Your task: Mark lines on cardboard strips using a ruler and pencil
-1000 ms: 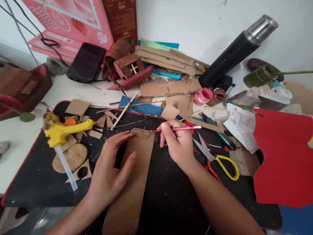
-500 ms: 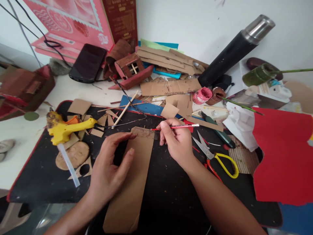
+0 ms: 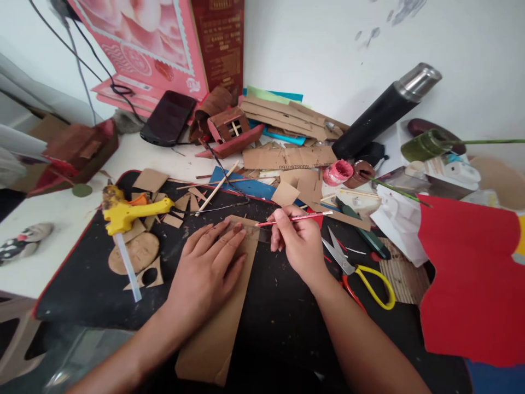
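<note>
On the black mat (image 3: 283,323), over the cardboard strip (image 3: 219,336), now laying the left hand (image 3: 205,268) flatter than before, fingers loose, gripping nothing. In the curled right hand (image 3: 299,243), pinching a red pencil (image 3: 308,216). Hiding some of the strip.

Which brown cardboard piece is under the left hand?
The long strip reaching nearest the camera: the left hand lies across it; other brown pieces lie clear of that hand.
</note>
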Tool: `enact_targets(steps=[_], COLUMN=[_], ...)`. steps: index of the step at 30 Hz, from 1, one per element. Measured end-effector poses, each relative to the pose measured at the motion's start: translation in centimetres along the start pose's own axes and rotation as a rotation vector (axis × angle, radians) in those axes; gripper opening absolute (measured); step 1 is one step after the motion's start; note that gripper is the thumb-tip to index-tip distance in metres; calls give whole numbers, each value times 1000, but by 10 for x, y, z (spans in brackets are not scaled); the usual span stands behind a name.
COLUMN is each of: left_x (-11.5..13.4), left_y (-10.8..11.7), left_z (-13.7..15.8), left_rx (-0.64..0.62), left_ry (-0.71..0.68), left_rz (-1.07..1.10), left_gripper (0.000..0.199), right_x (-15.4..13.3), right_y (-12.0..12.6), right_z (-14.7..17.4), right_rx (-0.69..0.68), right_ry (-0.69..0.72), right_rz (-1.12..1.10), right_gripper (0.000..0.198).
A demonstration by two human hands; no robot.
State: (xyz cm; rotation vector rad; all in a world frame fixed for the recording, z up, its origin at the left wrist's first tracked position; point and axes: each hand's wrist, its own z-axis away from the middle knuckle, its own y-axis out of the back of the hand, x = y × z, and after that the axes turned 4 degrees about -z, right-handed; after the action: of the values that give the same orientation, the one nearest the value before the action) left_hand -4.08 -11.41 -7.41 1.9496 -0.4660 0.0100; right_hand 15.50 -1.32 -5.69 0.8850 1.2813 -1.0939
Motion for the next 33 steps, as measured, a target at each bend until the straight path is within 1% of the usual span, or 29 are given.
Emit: enact_targets(steps=[4,8,10,12,13,15,17,20,24,29,33], left_x=[5,7,5,1,-1,-5,-6,-3,6,8,5], left_y=[7,12,16,22,25,28,28,23,17,19,20], left_z=[2,3,4,7,9,14,19,23,20,19,21], left_rx=[81,120,123,90,53,30,9,-3,32,37,10], left_ry=[-4,-25,-48,-94,-124,-197,-218,-226,-207,-211,-209], left_rz=[-56,-53,-1,93,142,166,171,145,88,71,74], left_gripper=[20,16,16,19,21,24,24,23,23,22,29], right_x=[-3,-4,-3,-2,-1,-1,-2,-2,-1,0,-1], right_y=[0,-4,-6,-6,-6,-6,-5,-6,-9,-12,-12], right_z=[7,15,17,18,18,17,16,16,15,14,14], right_rx=[-62,-154,-173,-165,-155,-136,-127,-119,-100,-82,-56], right_ry=[-62,-93,-87,-79,-77,-80,-81,-74,-68,-76,-98], right_rz=[-46,-66,-67,-70,-72,-67,-46,-32,-38,-36,-40], right_gripper=[50,48,48,47,47,47,46,46,45,47,49])
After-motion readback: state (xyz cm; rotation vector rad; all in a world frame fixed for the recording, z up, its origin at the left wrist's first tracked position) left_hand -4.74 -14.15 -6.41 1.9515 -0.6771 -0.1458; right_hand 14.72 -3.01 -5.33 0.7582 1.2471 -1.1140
